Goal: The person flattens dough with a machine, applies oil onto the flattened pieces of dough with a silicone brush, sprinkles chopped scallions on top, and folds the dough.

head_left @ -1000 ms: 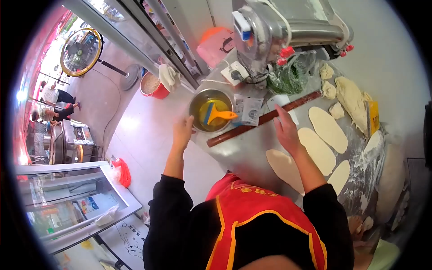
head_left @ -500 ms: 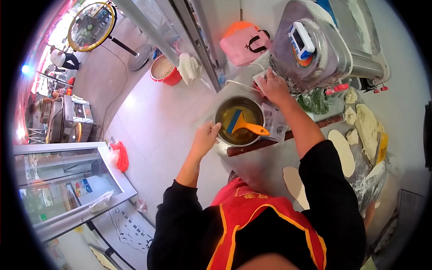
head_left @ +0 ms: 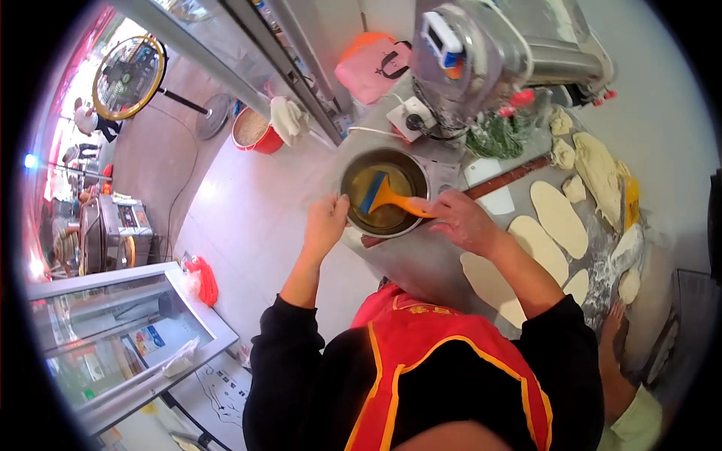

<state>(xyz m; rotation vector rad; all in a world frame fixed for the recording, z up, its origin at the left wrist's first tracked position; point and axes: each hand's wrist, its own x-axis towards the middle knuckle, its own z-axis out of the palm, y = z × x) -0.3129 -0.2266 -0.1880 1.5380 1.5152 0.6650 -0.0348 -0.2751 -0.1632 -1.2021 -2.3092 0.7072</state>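
A steel pot (head_left: pixel 350 167) of yellowish liquid stands near the counter's left edge. In it rests a brush (head_left: pixel 391 198) with an orange handle and blue head. My left hand (head_left: pixel 327 223) grips the pot's left rim, fingers closed. At the handle's end is my right hand (head_left: pixel 460 219), its fingers closed round the tip. Behind that hand runs a dark red wooden strip (head_left: pixel 511 177), partly hidden by the pot and hand. Flat dough ovals (head_left: pixel 558 218) lie to the right, beside larger dough lumps (head_left: pixel 596 174).
A metal machine (head_left: pixel 481 68) stands at the back, near greens in plastic (head_left: pixel 498 135) and a power socket (head_left: pixel 412 118). A pink bag (head_left: pixel 374 71) is behind. On the left are a red bucket (head_left: pixel 254 131) and a fan (head_left: pixel 129 78). Another person's arm (head_left: pixel 613 368) shows at lower right.
My right hand has come back from the socket area to the brush handle and closed on it. My left hand stays at the pot's rim. The camera view has shifted.
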